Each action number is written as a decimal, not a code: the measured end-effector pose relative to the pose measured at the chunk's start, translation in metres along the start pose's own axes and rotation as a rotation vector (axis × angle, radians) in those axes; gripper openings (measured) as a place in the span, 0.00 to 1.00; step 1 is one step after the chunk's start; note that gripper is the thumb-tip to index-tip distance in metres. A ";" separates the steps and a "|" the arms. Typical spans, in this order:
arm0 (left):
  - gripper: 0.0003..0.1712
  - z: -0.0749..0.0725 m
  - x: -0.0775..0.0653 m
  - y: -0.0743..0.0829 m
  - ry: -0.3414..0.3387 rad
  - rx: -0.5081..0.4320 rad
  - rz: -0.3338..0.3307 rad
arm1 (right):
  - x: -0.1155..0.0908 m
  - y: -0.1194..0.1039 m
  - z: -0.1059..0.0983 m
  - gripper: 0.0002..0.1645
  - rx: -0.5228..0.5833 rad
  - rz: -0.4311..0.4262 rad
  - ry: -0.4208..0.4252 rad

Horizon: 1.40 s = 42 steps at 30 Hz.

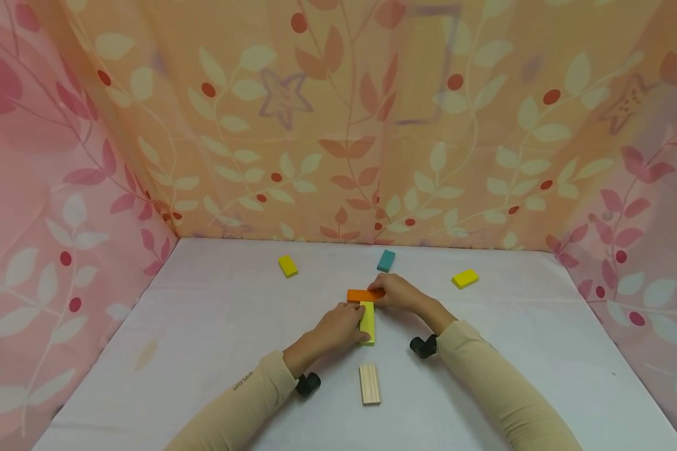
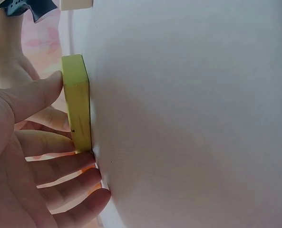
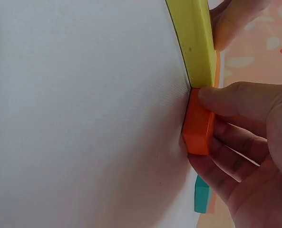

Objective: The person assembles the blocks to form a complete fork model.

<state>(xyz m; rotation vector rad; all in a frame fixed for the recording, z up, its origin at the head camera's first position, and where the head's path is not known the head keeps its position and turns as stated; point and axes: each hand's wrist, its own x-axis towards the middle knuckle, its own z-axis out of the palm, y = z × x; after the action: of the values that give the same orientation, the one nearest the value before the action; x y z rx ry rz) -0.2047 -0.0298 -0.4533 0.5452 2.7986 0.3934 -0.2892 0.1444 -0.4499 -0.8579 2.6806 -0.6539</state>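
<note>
At the middle of the table, a yellow-green wooden block [image 1: 368,327] lies lengthwise, its far end against the side of an orange block [image 1: 358,295] set crosswise. Together they make a T shape. My left hand [image 1: 340,327] holds the yellow-green block from the left, thumb [image 2: 48,92] at its near end and index finger near the far end. With its thumb [image 3: 226,99] on the near side and fingers behind, my right hand [image 1: 399,293] pinches the right part of the orange block. Both blocks lie flat on the white cloth.
A plain wooden block [image 1: 369,384] lies nearer to me. Farther back are a teal block [image 1: 386,260], a yellow block [image 1: 288,266] at left and another yellow block [image 1: 465,279] at right. Patterned curtains [image 1: 338,125] border the white table [image 1: 214,313].
</note>
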 end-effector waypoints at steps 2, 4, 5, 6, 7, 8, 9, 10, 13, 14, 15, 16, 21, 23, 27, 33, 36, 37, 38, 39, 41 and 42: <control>0.38 0.000 0.000 0.000 0.002 0.002 0.000 | -0.001 0.000 0.000 0.19 -0.019 -0.005 0.005; 0.38 0.000 0.000 0.000 0.003 0.007 0.000 | -0.001 0.000 0.001 0.19 -0.039 -0.011 0.013; 0.39 0.000 0.001 0.000 0.003 0.006 -0.002 | -0.001 0.001 0.001 0.19 -0.049 -0.015 0.016; 0.39 0.000 0.001 0.000 0.002 0.006 -0.003 | -0.001 0.001 0.002 0.19 -0.061 -0.021 0.017; 0.38 0.000 0.001 0.000 0.002 0.006 -0.003 | -0.001 0.001 0.002 0.19 -0.067 -0.023 0.018; 0.38 -0.001 0.001 0.000 0.001 0.005 -0.003 | -0.001 0.001 0.003 0.19 -0.070 -0.026 0.018; 0.38 -0.001 0.002 -0.001 0.002 0.007 -0.003 | -0.002 0.001 0.003 0.19 -0.072 -0.028 0.018; 0.38 -0.001 0.002 0.000 0.003 0.008 -0.002 | -0.002 0.002 0.003 0.19 -0.079 -0.032 0.018; 0.37 -0.001 0.002 0.000 0.010 0.007 0.001 | -0.003 0.001 0.003 0.20 -0.079 -0.028 0.015; 0.37 -0.002 0.002 0.001 0.011 0.008 0.001 | -0.003 0.001 0.003 0.20 -0.080 -0.028 0.014; 0.37 -0.002 0.002 0.001 0.013 0.007 0.001 | -0.003 0.001 0.003 0.20 -0.083 -0.029 0.013; 0.37 -0.002 0.002 0.001 0.014 0.004 0.001 | -0.003 0.000 0.003 0.20 -0.090 -0.033 0.013; 0.37 -0.002 0.001 0.002 0.020 0.001 0.000 | -0.004 0.000 0.003 0.20 -0.100 -0.034 0.020; 0.36 -0.003 0.002 0.001 0.023 0.002 0.000 | -0.004 -0.001 0.004 0.20 -0.099 -0.027 0.026; 0.35 -0.002 0.002 0.000 0.025 0.010 0.011 | -0.006 -0.003 0.006 0.20 -0.090 -0.004 0.035; 0.35 -0.002 0.003 0.001 0.023 0.027 0.017 | -0.009 -0.004 0.008 0.21 -0.067 0.020 0.043; 0.36 -0.003 0.003 0.001 0.019 0.021 0.010 | -0.010 -0.003 0.009 0.21 -0.052 0.032 0.043; 0.36 -0.003 0.003 0.001 0.017 0.021 0.008 | -0.010 -0.002 0.009 0.21 -0.049 0.034 0.044; 0.36 -0.003 0.003 0.001 0.017 0.020 0.008 | -0.010 -0.002 0.009 0.21 -0.044 0.035 0.045; 0.37 -0.003 0.003 0.001 0.016 0.020 0.007 | -0.010 -0.002 0.009 0.21 -0.042 0.034 0.045; 0.37 -0.003 0.003 0.001 0.014 0.020 0.004 | -0.010 -0.001 0.008 0.21 -0.038 0.033 0.046; 0.37 -0.003 0.003 0.000 0.013 0.022 0.003 | -0.010 -0.001 0.008 0.21 -0.035 0.032 0.046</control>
<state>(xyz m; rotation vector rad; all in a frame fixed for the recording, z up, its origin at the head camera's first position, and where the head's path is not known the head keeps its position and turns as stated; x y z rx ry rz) -0.2082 -0.0289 -0.4508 0.5542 2.8177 0.3693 -0.2777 0.1470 -0.4551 -0.8169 2.7490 -0.6284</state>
